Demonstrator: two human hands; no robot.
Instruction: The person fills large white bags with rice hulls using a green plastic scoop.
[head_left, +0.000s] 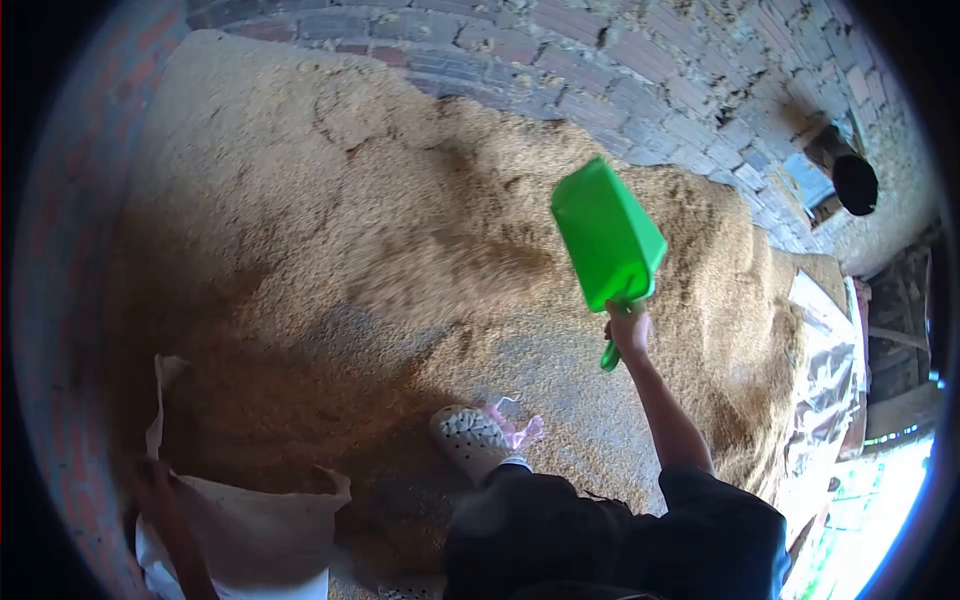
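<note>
My right hand (628, 328) is wrapped round the handle of a bright green scoop (600, 235), held out over a heap of loose tan grain or husks (300, 180). The scoop's blade points up and away, and only green plastic shows on its visible face. At the lower left, in shade, my left hand (155, 485) grips the rim of a white sack (260, 525). The sack's mouth gapes beside the heap, with one flap standing up. Its inside cannot be made out.
A brick wall (640, 60) bounds the heap at the back, and a dark pipe (850, 180) juts from it. One light perforated clog (470, 437) stands on the grain-strewn floor beside a pink scrap (523, 430). Plastic sheeting (825, 370) hangs at the right.
</note>
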